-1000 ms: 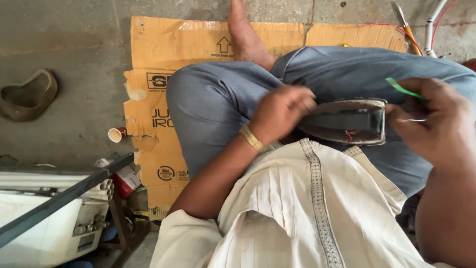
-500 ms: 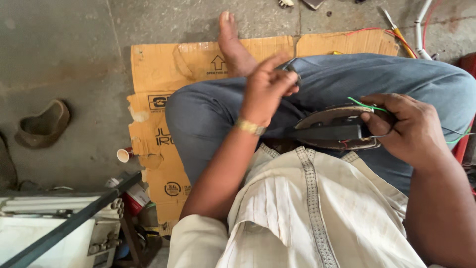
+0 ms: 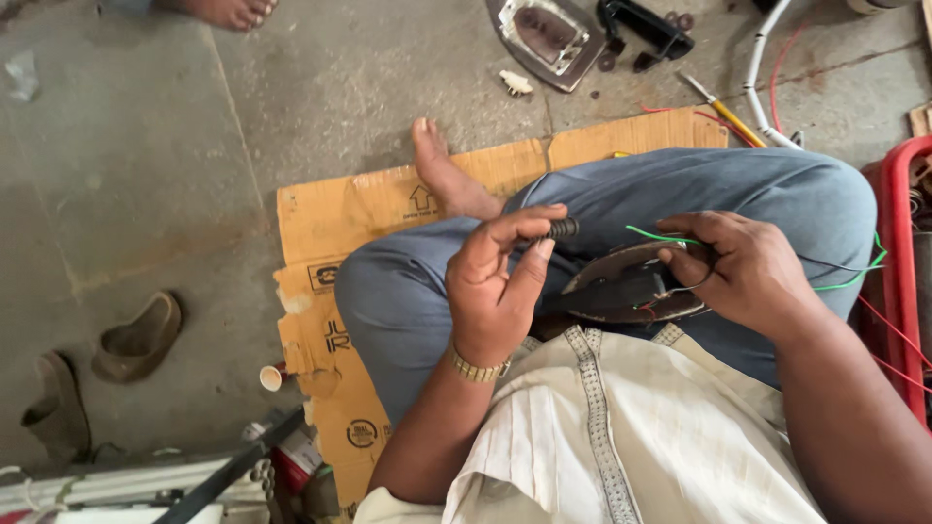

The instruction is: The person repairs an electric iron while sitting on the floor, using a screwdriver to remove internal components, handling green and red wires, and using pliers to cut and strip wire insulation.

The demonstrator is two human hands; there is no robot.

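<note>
Left hand: your left hand (image 3: 495,281) was raised above your lap, palm toward you, with thumb and fingertips pinching a small black ribbed sleeve (image 3: 561,229); the other fingers were curled loosely.
Right hand: your right hand (image 3: 743,267) was closed over the far end of the dark iron part (image 3: 621,289), fingers wrapped around its edge.
Iron part: it lay across your lap on the blue trousers (image 3: 621,189), roughly level, between your two hands; your left hand was not touching it.
Wires: a green wire (image 3: 660,236) ran from the part under your right fingers and out toward your right knee; thin red wire showed inside the part.
Seat: you were sitting cross-legged on flattened cardboard (image 3: 330,223) on the concrete floor, one bare foot (image 3: 442,170) resting on it.
Floor ahead: an iron soleplate (image 3: 544,34) lay beyond the cardboard, with a black handle piece (image 3: 646,27) just beside it and a yellow-handled screwdriver (image 3: 723,109) near the cardboard's edge.
Left of you: a worn shoe (image 3: 141,335) lay well apart from the cardboard.
</note>
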